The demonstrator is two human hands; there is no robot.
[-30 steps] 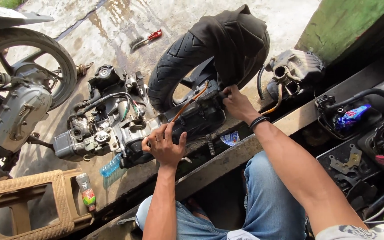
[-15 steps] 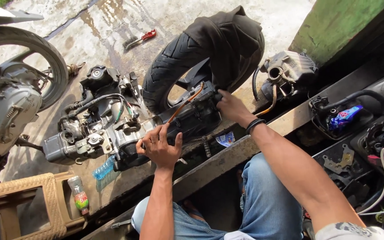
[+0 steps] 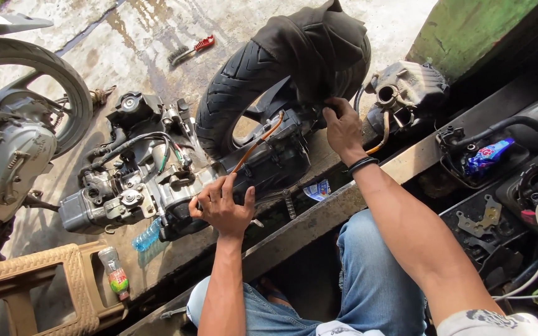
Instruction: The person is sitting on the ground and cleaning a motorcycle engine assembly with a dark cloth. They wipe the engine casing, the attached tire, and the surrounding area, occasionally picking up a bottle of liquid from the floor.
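Since half a second ago, right hand (image 3: 342,126) has slid toward 1 o'clock, off the engine (image 3: 175,180) top to the tyre (image 3: 244,87) side. Engine lies mid-frame, tyre at its 1 o'clock. Right fingers pinch a dark part there. Left hand (image 3: 222,208) clenched on engine casing beside orange hose (image 3: 258,142).

Both hands (image 3: 222,208) on scooter engine (image 3: 157,180)

A red-handled brush (image 3: 189,51) lay on the wet concrete beyond me. A small bottle (image 3: 114,272) rested on the tan plastic stool (image 3: 29,286) (lower left), near a parked motorcycle's wheel (image 3: 29,93).
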